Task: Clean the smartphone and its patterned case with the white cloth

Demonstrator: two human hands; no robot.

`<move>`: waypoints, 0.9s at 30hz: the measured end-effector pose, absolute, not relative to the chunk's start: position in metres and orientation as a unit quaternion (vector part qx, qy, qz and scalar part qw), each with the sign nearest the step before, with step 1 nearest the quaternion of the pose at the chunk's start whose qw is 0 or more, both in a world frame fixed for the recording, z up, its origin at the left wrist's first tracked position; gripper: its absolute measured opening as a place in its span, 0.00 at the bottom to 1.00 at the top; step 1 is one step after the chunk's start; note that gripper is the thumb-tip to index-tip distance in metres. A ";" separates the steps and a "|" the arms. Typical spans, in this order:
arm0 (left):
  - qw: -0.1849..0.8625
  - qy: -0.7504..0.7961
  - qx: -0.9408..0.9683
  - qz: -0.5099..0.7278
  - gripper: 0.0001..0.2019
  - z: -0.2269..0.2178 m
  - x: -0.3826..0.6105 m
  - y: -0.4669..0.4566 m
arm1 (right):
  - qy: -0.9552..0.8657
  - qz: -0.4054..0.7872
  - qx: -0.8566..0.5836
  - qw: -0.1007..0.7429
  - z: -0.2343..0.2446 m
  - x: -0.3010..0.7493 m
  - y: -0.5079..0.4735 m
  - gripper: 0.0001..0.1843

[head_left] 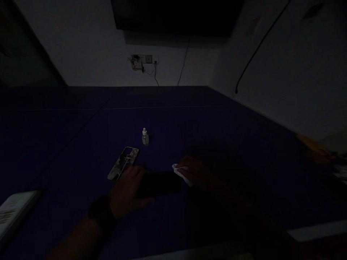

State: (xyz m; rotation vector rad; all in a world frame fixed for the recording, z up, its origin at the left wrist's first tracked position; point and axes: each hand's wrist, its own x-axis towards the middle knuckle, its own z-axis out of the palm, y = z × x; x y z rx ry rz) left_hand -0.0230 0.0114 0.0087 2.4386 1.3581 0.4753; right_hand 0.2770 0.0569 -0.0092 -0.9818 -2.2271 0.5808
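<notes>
In the dim head view a dark, flat phone (pixel 159 183) lies lengthwise on the dark blue surface. My left hand (pixel 130 191), with a dark watch on its wrist, grips the phone's left end between thumb and fingers. A crumpled white cloth (pixel 184 174) is pinched in my right hand (pixel 195 171), at the phone's right end. Just beyond my left hand lies a patterned phone case (pixel 124 162) with a camera cut-out. A small clear dropper bottle (pixel 145 138) with a white cap stands upright behind the case.
A white box or book (pixel 16 209) sits at the left edge. Yellowish and white items (pixel 316 146) lie along the right side. On the back wall are sockets with cables (pixel 145 59), below a large dark screen (pixel 176 16). A black cable (pixel 260 45) runs down the right wall.
</notes>
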 end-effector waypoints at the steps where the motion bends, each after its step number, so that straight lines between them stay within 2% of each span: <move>1: 0.151 0.474 0.852 0.163 0.34 0.009 -0.023 0.012 | -0.850 0.215 -0.368 0.309 -0.010 0.275 0.057 0.10; 8: 0.160 0.476 0.853 0.142 0.30 0.009 -0.023 0.014 | -0.883 0.163 -0.343 0.277 -0.021 0.247 0.053 0.08; 13: 0.160 0.474 0.852 0.153 0.30 0.007 -0.024 0.015 | -0.916 0.168 -0.290 0.219 -0.019 0.260 0.053 0.05; 19: 0.151 0.470 0.855 0.158 0.30 0.006 -0.024 0.016 | -0.879 0.149 -0.360 0.274 -0.021 0.265 0.058 0.07; 27: 0.144 0.471 0.856 0.158 0.30 0.007 -0.023 0.016 | -0.901 0.182 -0.320 0.229 -0.017 0.265 0.056 0.05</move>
